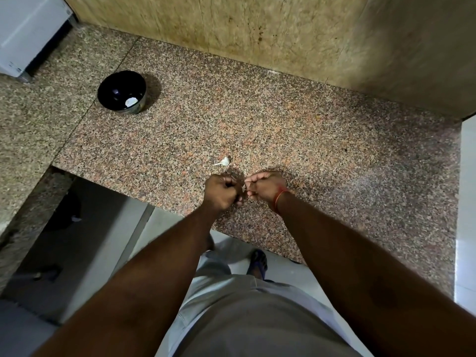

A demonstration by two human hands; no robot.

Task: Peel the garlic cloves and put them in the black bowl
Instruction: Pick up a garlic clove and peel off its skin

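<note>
Head view: a small white garlic clove with a papery tail [223, 162] lies on the speckled pink-brown granite counter [309, 130], just beyond the hands. Left hand [222, 193] and right hand [265, 186] are both curled tight, nearly touching; what they hold is hidden. The round black bowl [121, 92], a white piece inside, stands well apart to the far left. Beige stone wall [257, 24] behind.

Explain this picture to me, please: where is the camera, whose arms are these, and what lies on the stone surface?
There is one picture only, from a camera worn on a person's head, looking down. The two arms are that person's own. The left hand and the right hand are held close together over the granite counter, fingers curled as if they work on something small between them; what it is stays hidden. Just beyond the hands lies a white garlic piece. Far left stands the black bowl with something white inside, perhaps a peeled clove. Below, you see the person's legs and the floor.
</note>
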